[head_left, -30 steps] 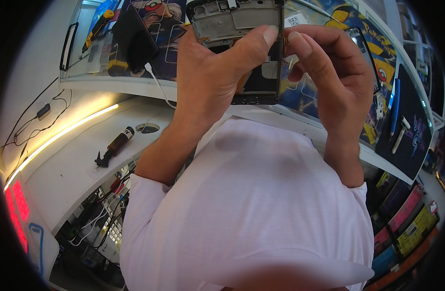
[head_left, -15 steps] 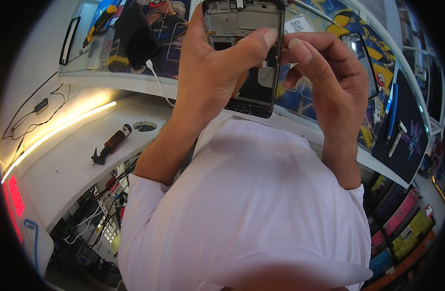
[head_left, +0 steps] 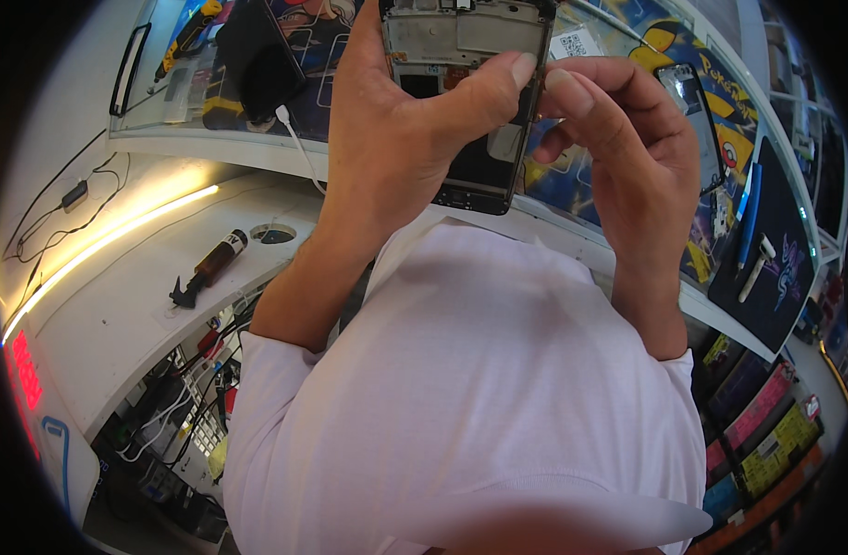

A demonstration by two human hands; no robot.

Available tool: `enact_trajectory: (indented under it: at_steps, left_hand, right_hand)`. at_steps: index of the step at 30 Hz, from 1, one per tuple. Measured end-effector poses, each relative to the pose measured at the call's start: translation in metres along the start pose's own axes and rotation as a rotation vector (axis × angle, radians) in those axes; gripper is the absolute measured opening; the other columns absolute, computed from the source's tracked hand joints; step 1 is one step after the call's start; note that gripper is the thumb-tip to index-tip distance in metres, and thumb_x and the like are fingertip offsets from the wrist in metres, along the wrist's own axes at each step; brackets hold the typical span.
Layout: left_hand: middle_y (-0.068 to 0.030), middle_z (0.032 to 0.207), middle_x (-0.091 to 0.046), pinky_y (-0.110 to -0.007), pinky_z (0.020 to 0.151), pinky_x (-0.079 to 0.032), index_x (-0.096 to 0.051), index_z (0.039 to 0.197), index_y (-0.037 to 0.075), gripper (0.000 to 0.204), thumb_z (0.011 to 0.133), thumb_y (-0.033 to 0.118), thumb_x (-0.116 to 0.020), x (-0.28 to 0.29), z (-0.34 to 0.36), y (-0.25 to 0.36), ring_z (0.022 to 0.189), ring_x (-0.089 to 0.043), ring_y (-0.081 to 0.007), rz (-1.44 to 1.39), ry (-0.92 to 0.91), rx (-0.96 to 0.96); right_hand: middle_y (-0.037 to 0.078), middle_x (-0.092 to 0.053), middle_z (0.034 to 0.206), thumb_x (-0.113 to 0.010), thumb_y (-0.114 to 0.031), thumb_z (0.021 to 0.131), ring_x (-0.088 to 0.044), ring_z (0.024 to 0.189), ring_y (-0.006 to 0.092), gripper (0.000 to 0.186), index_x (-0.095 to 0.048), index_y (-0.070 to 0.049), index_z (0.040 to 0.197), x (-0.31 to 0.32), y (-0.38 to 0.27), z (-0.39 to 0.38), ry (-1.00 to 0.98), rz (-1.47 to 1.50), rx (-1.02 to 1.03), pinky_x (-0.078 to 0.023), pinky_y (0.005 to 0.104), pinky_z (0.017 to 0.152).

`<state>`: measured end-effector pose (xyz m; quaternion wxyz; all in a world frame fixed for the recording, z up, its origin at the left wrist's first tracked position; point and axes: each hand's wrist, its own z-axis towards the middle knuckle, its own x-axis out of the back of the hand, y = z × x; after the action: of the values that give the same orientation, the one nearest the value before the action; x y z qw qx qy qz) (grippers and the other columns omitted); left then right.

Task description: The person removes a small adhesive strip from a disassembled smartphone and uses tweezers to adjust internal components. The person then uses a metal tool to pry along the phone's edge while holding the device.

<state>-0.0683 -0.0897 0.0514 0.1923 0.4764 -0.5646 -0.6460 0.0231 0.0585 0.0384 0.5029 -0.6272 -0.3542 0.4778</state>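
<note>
From the head view, our left hand (head_left: 396, 157) grips the opened phone frame (head_left: 461, 102) upright before our chest, long axis vertical. Our right hand (head_left: 627, 157) pinches at its right edge, thumb to forefinger; whether it holds a part, we cannot tell.
</note>
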Motion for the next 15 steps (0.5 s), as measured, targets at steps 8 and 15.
enact_trajectory:
  at_steps: [8,15]
  left_hand:
    - [-0.0095,0.108,-0.066,-0.027,0.078,-0.054,-0.048,0.129,-0.001,0.050,0.086,0.007,-0.072,0.0007,-0.0025,-0.0037,0.090,-0.064,-0.0129,0.082,0.031,0.018]
    - [-0.0096,0.108,-0.065,-0.026,0.078,-0.053,-0.048,0.129,-0.001,0.049,0.086,0.008,-0.072,-0.0027,0.0028,0.0026,0.090,-0.063,-0.0130,-0.031,-0.024,0.049]
  right_hand:
    - [0.009,-0.069,0.089,-0.066,-0.014,0.096,-0.067,0.074,0.0137,0.019,-0.068,0.003,0.105,0.0007,0.0016,0.0028,0.027,-0.022,0.005,-0.055,0.0271,0.060]
    - [0.009,-0.069,0.091,-0.066,-0.014,0.096,-0.067,0.081,0.0135,0.020,-0.069,0.003,0.106,0.0055,0.0033,0.0054,-0.023,0.016,0.036,-0.055,0.0275,0.060]
